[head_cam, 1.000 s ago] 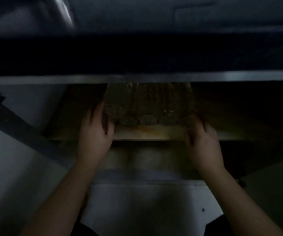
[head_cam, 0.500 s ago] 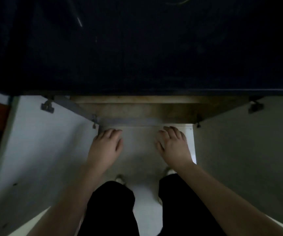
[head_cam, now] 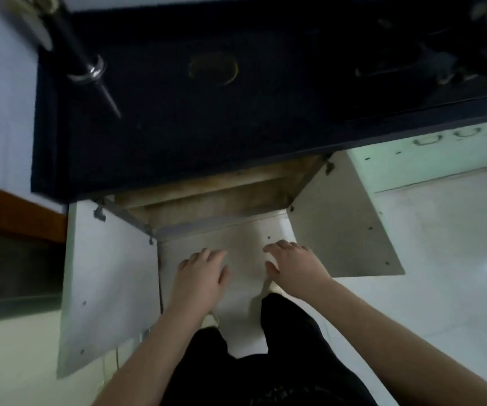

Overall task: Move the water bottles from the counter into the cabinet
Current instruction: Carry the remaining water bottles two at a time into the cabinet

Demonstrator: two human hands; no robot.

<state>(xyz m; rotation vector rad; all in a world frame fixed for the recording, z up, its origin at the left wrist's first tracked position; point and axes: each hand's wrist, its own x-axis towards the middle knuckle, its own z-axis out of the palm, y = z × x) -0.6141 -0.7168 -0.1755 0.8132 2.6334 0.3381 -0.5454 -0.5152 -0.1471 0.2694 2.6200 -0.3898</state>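
The head view looks straight down the front of a dark counter (head_cam: 236, 118) with a black sink basin set into it, its round drain (head_cam: 213, 68) showing near the middle and a chrome tap (head_cam: 89, 68) slanting in from the upper left. Below the counter edge the cabinet (head_cam: 215, 197) stands open — both white doors swung wide, the left door (head_cam: 110, 288) hanging out toward the person and the right door (head_cam: 344, 224) angled off to the other side. Only a strip of the cabinet's brownish, stained shelf shows under the counter lip; the water bottles cannot be seen from here, neither on the counter nor in that visible strip.

Both hands hover in front of the opening, above the pale floor (head_cam: 441, 259), palms down. The left hand (head_cam: 201, 276) has its fingers loosely spread and holds nothing. The right hand (head_cam: 295, 268) is the same — fingers relaxed and slightly fanned, nothing between them. The two hands are apart from each other, neither touching the doors.

Black trouser legs (head_cam: 265, 361) fill the bottom centre, and a light shoe tip peeks out just under the right wrist. To the right, pale green drawer fronts (head_cam: 429, 153) with metal handles run along under the counter.
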